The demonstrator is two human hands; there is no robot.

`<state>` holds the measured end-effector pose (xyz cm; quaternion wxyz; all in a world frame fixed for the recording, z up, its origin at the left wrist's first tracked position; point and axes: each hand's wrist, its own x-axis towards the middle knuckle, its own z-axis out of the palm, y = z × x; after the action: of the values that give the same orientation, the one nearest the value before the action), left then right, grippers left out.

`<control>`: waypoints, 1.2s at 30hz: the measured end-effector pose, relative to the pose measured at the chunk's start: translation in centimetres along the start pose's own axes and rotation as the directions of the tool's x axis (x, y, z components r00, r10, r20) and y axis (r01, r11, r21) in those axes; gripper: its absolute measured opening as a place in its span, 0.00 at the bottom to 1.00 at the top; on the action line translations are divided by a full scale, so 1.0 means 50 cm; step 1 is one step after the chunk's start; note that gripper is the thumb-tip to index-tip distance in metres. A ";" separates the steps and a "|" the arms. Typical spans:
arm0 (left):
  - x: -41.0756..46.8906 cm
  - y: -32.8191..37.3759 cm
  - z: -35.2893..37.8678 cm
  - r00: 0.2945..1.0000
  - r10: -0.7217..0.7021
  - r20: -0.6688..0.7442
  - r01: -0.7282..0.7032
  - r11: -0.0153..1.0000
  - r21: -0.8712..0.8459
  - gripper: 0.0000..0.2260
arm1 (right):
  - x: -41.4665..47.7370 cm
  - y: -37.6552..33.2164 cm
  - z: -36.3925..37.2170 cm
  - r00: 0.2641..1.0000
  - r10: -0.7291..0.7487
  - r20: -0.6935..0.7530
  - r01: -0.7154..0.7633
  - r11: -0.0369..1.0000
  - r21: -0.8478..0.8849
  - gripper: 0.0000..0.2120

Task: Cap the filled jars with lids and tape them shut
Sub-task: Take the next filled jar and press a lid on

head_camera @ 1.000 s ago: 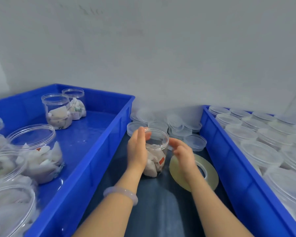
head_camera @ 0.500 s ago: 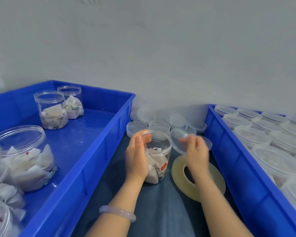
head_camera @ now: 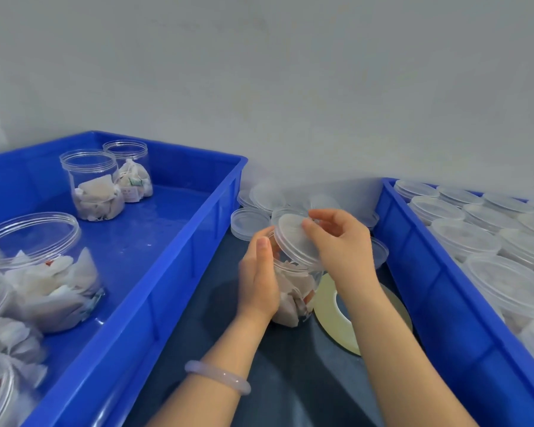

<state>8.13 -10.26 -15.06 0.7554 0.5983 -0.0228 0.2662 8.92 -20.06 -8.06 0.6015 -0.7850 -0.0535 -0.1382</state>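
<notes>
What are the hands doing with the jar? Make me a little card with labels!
left hand: grips the side of the jar
right hand: pinches a clear lid, tilted over the jar's mouth, not yet seated
jar: holds white packets, stands between the two trays
tape roll: lies flat just right of the jar, under the right wrist
left tray: holds open jars with packets inside
right tray: holds lidded jars
spare lids: heaped behind the jar, by the wall
</notes>
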 end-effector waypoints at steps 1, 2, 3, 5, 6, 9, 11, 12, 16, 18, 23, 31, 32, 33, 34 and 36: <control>0.000 0.000 0.000 1.000 -0.007 -0.014 0.007 1.000 0.006 0.29 | -0.006 -0.002 0.007 0.998 -0.065 0.024 0.066 0.998 -0.002 0.06; 0.000 0.000 -0.001 1.000 -0.014 -0.022 0.014 1.000 0.005 0.30 | -0.012 -0.005 0.012 0.992 -0.104 0.071 0.105 0.994 -0.007 0.06; 0.001 0.000 -0.001 1.000 -0.015 -0.020 0.015 1.000 -0.001 0.30 | -0.016 -0.004 0.015 0.984 -0.124 0.129 0.128 0.991 -0.023 0.04; -0.001 0.003 -0.002 1.000 -0.020 -0.002 0.020 1.000 -0.012 0.31 | -0.021 -0.002 0.008 0.958 -0.146 0.247 0.176 0.979 -0.105 0.08; -0.001 0.003 -0.003 1.000 -0.028 0.005 0.028 0.999 -0.020 0.33 | -0.021 0.000 0.000 0.939 -0.161 0.305 0.218 0.962 -0.162 0.14; -0.002 0.004 -0.003 0.998 -0.064 -0.011 0.063 0.996 -0.063 0.31 | -0.021 0.002 -0.016 0.894 -0.200 0.400 0.330 0.899 -0.288 0.26; -0.001 0.005 -0.003 0.996 -0.080 -0.037 0.077 0.993 -0.092 0.24 | -0.024 0.003 -0.012 0.888 -0.245 0.389 0.375 0.875 -0.306 0.26; -0.001 0.006 -0.004 0.996 -0.080 -0.046 0.076 0.993 -0.096 0.23 | -0.026 0.004 -0.008 0.885 -0.277 0.373 0.401 0.863 -0.309 0.24; -0.002 0.006 -0.004 0.996 -0.057 -0.062 0.052 0.995 -0.085 0.21 | -0.029 0.008 -0.001 0.883 -0.316 0.347 0.430 0.842 -0.327 0.22; -0.004 0.008 -0.003 0.994 -0.053 -0.090 0.046 0.996 -0.082 0.21 | -0.028 0.007 -0.003 0.877 -0.319 0.360 0.436 0.844 -0.314 0.22; -0.002 0.005 -0.004 0.994 -0.049 -0.097 0.043 0.997 -0.066 0.21 | -0.030 0.006 0.000 0.885 -0.322 0.338 0.429 0.844 -0.320 0.21; -0.005 0.008 -0.002 0.995 -0.031 -0.092 0.024 0.997 -0.080 0.21 | -0.033 0.006 0.004 0.879 -0.341 0.334 0.453 0.816 -0.358 0.23; -0.006 0.009 -0.002 0.995 -0.028 -0.096 0.021 0.997 -0.079 0.21 | -0.032 0.006 0.001 0.870 -0.346 0.351 0.464 0.815 -0.347 0.23; -0.006 0.010 -0.003 0.994 -0.028 -0.103 0.020 0.997 -0.074 0.21 | -0.031 0.005 -0.001 0.864 -0.347 0.365 0.470 0.817 -0.335 0.23; -0.007 0.012 -0.002 0.994 -0.030 -0.109 0.022 0.997 -0.074 0.21 | -0.030 0.006 -0.003 0.860 -0.343 0.378 0.471 0.820 -0.325 0.23; -0.006 0.010 -0.004 0.995 -0.032 -0.098 0.025 0.996 -0.081 0.21 | -0.027 0.007 -0.005 0.856 -0.337 0.391 0.469 0.825 -0.316 0.23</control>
<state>7.61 -10.13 -14.76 0.7826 0.5540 0.0128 0.2837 7.68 -20.28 -8.73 0.3675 -0.8730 -0.2871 -0.1431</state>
